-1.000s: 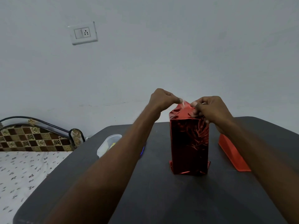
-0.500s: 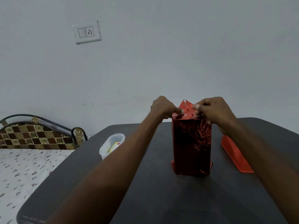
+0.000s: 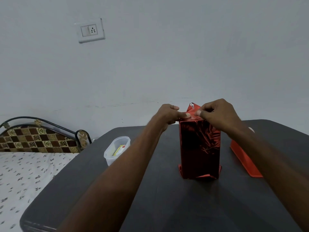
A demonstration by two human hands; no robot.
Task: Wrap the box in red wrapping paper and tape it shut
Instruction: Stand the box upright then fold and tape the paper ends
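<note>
1. The box (image 3: 199,148) stands upright on the dark desk (image 3: 167,206), already covered in shiny red wrapping paper (image 3: 194,110) whose top flap rises to a point above the box's upper edge.
2. The left hand (image 3: 168,114) has its fingers curled, and its thumb presses flat against the paper at the box's top left corner; this grip pins the fold rather than enclosing it.
3. The right hand (image 3: 217,114) is clenched at the box's top right, thumb and fingertips pinching the paper flap just beside the left thumb.
4. A small pale glint shows at the flap's tip; whether it is tape I cannot tell.
5. At the box's foot, narrow folds of paper stick out on both sides against the desk.
6. Right of the box, apart from it, lies an orange tray-like object (image 3: 244,158), partly hidden by the right forearm.
7. Left of the box, beyond the left forearm, sits a clear plastic container (image 3: 115,151) with something yellow inside.
8. Farther left of the box is a bed (image 3: 25,173) with a patterned sheet.
</note>
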